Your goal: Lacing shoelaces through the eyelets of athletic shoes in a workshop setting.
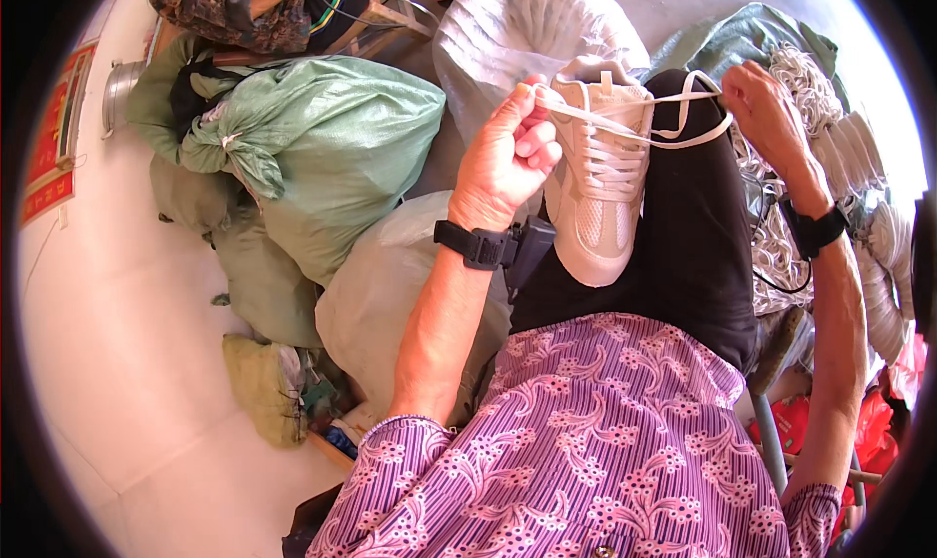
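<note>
Nearest is the person's purple patterned blouse, filling the lower middle of the view, with both bare forearms rising from it. Beyond the blouse lies the lap in black trousers, and on the lap rests a white sneaker, sole down, toe pointing near and heel far. Its white lace is threaded through the eyelets, and both loose ends are pulled out to the sides above the shoe.

The left hand, with a black band on its wrist, is closed in a loose fist just left of the sneaker, the fingers curled around one end of the lace at the far side of the fist. The right hand, also with a black wrist band, is out to the right of the shoe with its fingers pinched shut on the other lace end, which loops back toward the heel.

To the left on the pale floor lie stuffed green sacks and a pale translucent bag. On the right, past the right forearm, is a heap of white laces, with red bags nearer. At the far edge another person's camouflage sleeve shows beside a large clear plastic bag.
</note>
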Demonstrator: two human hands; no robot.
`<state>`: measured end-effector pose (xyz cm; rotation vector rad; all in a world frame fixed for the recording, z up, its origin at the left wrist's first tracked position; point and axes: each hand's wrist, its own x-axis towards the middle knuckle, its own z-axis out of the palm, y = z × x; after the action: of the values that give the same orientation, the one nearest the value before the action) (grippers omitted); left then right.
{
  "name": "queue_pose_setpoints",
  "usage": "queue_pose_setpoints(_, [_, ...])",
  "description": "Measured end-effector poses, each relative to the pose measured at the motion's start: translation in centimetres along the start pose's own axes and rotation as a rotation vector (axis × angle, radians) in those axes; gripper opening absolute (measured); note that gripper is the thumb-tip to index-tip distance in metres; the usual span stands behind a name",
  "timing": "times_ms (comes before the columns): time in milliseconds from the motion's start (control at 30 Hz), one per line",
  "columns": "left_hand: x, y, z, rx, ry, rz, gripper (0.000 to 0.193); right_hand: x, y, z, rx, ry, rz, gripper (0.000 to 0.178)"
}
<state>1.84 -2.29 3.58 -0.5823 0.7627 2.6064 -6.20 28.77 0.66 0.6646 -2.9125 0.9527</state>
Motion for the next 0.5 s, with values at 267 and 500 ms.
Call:
queue_pose_setpoints(267, [0.5, -0.2, -2.1, 0.265, 0.227, 0.03, 0.011, 0.8, 1.2, 0.7, -0.173, 0.049, 0.1, 0.011])
queue_pose_setpoints(500, [1.0, 0.3, -1.5, 0.454, 0.181, 0.059, 0.009, 1.0, 2.3, 0.4, -0.172, 0.048, 0.156, 0.011])
